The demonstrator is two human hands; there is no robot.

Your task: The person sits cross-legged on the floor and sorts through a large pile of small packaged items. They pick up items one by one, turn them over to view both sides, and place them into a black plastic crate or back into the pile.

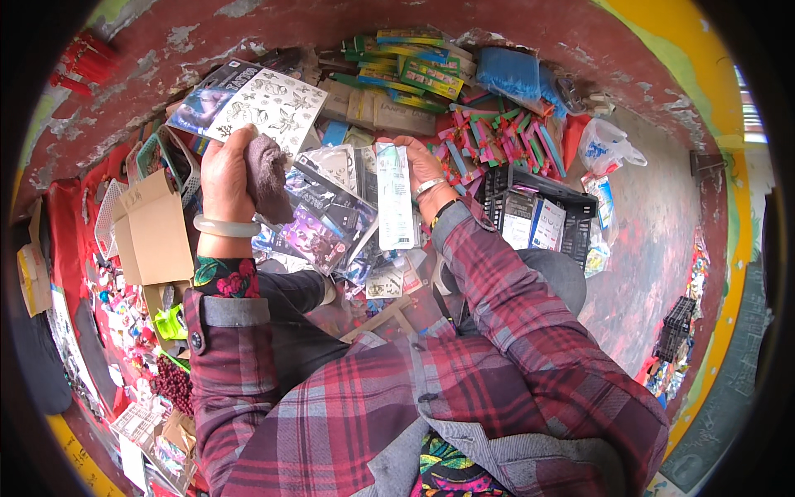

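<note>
Gripping a crumpled grey-brown cloth in closed fingers, the left hand is held above a fan of glossy sticker sheets, a pale bangle on its wrist. A long narrow white packet is pinched at its top end by the right hand, upright over the same sheets. A brown cardboard box is seen just left, a black plastic crate to the right, and colourful packets piled against the red wall beyond.
</note>
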